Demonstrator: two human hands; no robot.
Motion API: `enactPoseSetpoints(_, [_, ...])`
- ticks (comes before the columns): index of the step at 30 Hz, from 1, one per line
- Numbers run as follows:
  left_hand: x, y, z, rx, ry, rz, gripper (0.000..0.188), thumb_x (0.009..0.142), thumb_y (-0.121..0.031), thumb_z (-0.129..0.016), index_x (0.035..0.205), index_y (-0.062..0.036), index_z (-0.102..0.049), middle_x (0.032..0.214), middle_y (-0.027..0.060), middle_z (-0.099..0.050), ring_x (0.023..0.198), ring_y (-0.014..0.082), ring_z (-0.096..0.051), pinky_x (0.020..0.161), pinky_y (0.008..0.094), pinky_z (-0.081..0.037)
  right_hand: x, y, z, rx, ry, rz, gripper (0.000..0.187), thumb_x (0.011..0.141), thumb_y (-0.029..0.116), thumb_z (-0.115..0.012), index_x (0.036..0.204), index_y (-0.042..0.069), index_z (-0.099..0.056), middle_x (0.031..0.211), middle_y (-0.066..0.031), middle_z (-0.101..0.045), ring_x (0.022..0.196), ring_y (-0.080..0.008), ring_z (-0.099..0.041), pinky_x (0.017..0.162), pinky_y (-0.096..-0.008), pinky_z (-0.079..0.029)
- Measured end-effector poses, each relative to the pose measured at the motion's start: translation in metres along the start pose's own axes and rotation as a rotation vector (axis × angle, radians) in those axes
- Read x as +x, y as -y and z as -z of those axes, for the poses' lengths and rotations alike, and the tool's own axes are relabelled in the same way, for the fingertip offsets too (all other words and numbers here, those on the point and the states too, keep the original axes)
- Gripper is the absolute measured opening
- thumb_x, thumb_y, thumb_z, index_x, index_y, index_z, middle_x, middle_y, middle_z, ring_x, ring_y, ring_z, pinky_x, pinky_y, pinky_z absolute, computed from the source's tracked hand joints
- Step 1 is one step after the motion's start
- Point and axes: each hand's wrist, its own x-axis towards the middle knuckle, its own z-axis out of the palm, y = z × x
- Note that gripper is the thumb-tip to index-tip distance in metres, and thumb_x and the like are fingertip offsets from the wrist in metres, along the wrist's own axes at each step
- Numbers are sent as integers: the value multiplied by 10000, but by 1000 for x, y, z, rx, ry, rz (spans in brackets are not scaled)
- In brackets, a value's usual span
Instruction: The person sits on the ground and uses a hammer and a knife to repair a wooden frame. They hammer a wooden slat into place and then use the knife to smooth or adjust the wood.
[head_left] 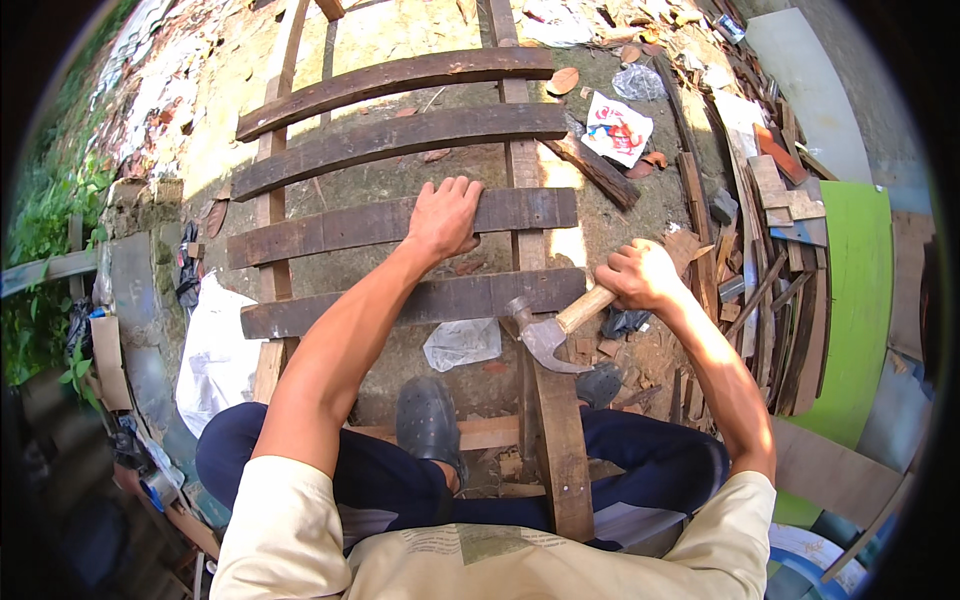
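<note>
My left hand (446,217) is closed around a dark wooden slat (330,236), the third one down of several laid crosswise over two long wooden rails. In my right hand (637,274) is a claw hammer (549,336), gripped by its wooden handle. Its metal head hangs over the right rail (563,440), close to the right end of the nearest slat (400,305). Two more slats lie farther off: an upper one (395,85) and one below it (400,145). The frame stretches away from me between my legs.
Scrap wood (785,290) is piled along the right, beside a green board (850,310). A white sack (212,350) lies at the left. Clear plastic (462,344), a printed white bag (616,128) and a loose wood piece (592,170) lie on the ground.
</note>
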Motion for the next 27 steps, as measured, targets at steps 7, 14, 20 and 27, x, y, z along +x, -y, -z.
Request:
enactPoseSetpoints(7, [0,7,1,-41,15,-40,773,637,-274,-865,1310,-87,-534,1147,105,-603,1148,286,-589,947,429,-462,29,-9,-4,-83,115,-266,154,722,184,-690,814,140,-575,679,-57,-611,659,-297,-673,600,-427,-517])
enactPoseSetpoints(14, [1,14,1,-43,44,-126,819,650,-275,-858,1361,-69,-505,1182,106,-603,1165,286,-584,983,417,-446,37,-16,-5,-35,141,-452,162,761,207,-699,828,128,-575,612,-117,-622,595,-328,-675,572,-471,-531])
enactPoseSetpoints(20, [-16,26,1,12,-68,-129,869,672,-331,-858,1406,-69,-474,1237,108,-594,1196,278,-572,1010,441,-428,45,2,16,-55,-52,-77,119,766,189,-685,799,143,-581,633,-83,-638,595,-303,-682,556,-453,-529])
enactPoseSetpoints(27, [-28,41,8,63,-31,-1,819,686,-345,-854,1374,-78,-497,1209,96,-595,1163,262,-581,962,431,-438,51,-4,1,-165,-51,-305,108,768,177,-678,776,143,-576,658,-81,-644,605,-268,-677,554,-427,-521])
